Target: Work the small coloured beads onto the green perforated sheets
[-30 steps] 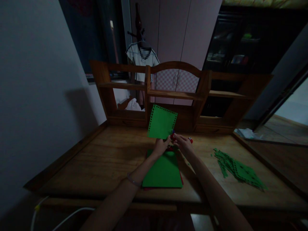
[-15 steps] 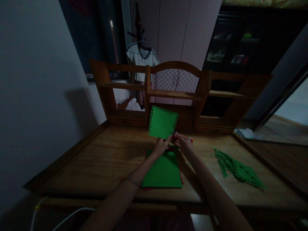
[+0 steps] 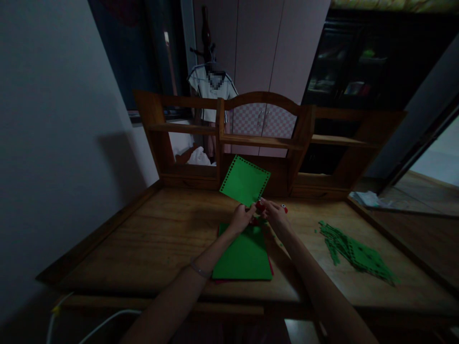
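A green paper sheet (image 3: 245,180) with small holes along its edges is held up above the desk, tilted on one corner. My left hand (image 3: 242,218) is closed on the sheet's lower corner. My right hand (image 3: 276,215) is wrapped round a small red hole punch (image 3: 260,206), set at the sheet's lower right edge; the fingers partly cover it. Below my hands lies a stack of green sheets (image 3: 244,255), with a red edge showing underneath. Another small red object with a white round spot (image 3: 284,209) sits just beyond my right hand.
On the right lie cut green strips and punched pieces (image 3: 362,253). Tiny green bits are scattered near my right forearm. A wooden shelf unit (image 3: 261,139) stands along the desk's back edge. A white cable (image 3: 111,316) hangs at the lower left.
The held green sheet has turned clockwise and shifted slightly right, so a corner now points down toward my hands. The red hole punch stays in my right hand, barely lower.
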Available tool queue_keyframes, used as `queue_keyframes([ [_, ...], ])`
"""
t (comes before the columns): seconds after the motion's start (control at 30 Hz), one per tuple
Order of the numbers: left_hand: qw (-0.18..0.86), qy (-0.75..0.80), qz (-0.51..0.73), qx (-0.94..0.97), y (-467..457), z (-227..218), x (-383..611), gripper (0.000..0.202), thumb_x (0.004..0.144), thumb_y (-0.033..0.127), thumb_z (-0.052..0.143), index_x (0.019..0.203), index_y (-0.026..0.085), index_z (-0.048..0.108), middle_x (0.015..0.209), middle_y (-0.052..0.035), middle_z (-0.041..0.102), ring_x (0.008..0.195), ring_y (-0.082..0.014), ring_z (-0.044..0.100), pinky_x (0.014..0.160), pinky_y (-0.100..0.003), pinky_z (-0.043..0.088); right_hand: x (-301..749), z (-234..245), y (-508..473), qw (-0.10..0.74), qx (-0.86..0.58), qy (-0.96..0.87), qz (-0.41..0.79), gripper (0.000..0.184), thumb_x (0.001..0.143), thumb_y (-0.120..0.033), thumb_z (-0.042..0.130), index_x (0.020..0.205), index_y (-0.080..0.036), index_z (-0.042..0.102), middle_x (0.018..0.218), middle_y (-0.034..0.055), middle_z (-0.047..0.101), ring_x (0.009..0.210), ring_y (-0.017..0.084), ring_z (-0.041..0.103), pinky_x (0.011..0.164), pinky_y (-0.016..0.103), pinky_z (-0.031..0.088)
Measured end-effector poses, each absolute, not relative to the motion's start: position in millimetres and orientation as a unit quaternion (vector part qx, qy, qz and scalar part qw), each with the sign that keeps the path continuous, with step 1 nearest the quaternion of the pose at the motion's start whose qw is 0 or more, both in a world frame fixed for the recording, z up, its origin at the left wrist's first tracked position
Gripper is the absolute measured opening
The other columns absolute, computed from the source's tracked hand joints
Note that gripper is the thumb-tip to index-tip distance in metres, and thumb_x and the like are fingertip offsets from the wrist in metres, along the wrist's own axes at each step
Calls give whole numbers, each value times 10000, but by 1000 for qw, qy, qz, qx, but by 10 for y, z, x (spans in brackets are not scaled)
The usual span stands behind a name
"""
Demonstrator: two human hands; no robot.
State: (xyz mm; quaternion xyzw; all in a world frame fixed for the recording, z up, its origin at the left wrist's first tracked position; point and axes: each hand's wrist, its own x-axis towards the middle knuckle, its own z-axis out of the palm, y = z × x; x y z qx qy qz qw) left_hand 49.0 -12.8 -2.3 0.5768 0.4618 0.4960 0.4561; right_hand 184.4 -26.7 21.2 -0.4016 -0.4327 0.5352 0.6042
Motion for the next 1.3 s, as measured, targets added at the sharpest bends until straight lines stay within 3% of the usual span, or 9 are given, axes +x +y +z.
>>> queue_keyframes([
  [0.37, 428, 422, 498, 625, -142, 103, 424, 535, 798, 583, 448, 462, 167, 449, 394, 6, 455, 386, -95, 445, 457, -215, 328, 1878, 273, -289, 616, -406, -443, 510, 284, 656, -469, 714, 672, -192, 653, 569, -10, 577, 462, 94, 476, 459, 245, 332],
  [0.57, 446, 427, 506, 601, -159, 107, 449, 455, 763, 545, 527, 530, 155, 537, 423, 4, 493, 415, -117, 472, 463, -227, 341, 1879, 293, -283, 603, -405, -466, 505, 286, 644, -476, 721, 689, -199, 672, 579, -9, 599, 462, 94, 473, 457, 247, 331],
  [0.73, 466, 451, 548, 529, -263, 205, 431, 324, 721, 482, 624, 726, 164, 686, 608, -42, 644, 669, -175, 607, 662, -260, 444, 1885, 268, -245, 599, -396, -471, 512, 318, 640, -501, 714, 695, -190, 676, 578, -7, 605, 444, 90, 452, 438, 253, 320],
  [0.9, 483, 445, 613, 439, -317, 234, 491, 343, 654, 448, 712, 870, 182, 699, 831, -44, 695, 838, -166, 629, 746, -242, 463, 1880, 311, -294, 596, -402, -474, 508, 311, 635, -505, 713, 673, -200, 666, 607, -8, 604, 462, 92, 461, 451, 251, 307],
  [1.0, 534, 415, 631, 382, -346, 216, 552, 417, 622, 451, 738, 936, 181, 679, 844, -37, 691, 719, -134, 634, 665, -231, 484, 1866, 321, -340, 587, -404, -500, 492, 294, 645, -493, 712, 700, -206, 673, 664, -2, 626, 508, 101, 496, 490, 250, 339],
  [1.13, 645, 408, 569, 305, -359, 186, 574, 482, 542, 459, 783, 859, 108, 690, 706, -50, 664, 464, -88, 536, 485, -227, 457, 1851, 296, -357, 576, -416, -526, 467, 271, 658, -461, 715, 755, -211, 676, 713, 3, 644, 552, 114, 517, 516, 247, 369],
  [1.3, 659, 391, 584, 268, -291, 138, 550, 518, 498, 420, 816, 887, 101, 691, 765, -65, 672, 483, -79, 540, 463, -201, 444, 1834, 300, -345, 581, -415, -523, 465, 288, 628, -443, 742, 782, -215, 660, 736, 12, 663, 595, 130, 550, 540, 248, 399],
])
